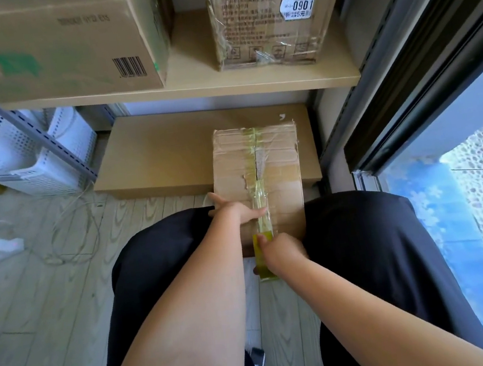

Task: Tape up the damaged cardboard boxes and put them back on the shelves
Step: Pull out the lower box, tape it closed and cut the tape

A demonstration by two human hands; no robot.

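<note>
The box (258, 177) sits on the floor between my knees, its far end on a flat carton (151, 161). My left hand (234, 211) lies flat on the lid, pressing the tape strip (260, 208); my right hand (280, 251) grips the roll (265, 267). The worn, creased cardboard looks soft and probably light, so I'd lift it by the side walls. The shelf (252, 84) has a gap between its boxes, and the window frame crowds the right.

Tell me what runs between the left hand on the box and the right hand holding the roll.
In the head view, a stretched strip of clear yellowish tape runs from left hand to right hand.
</note>
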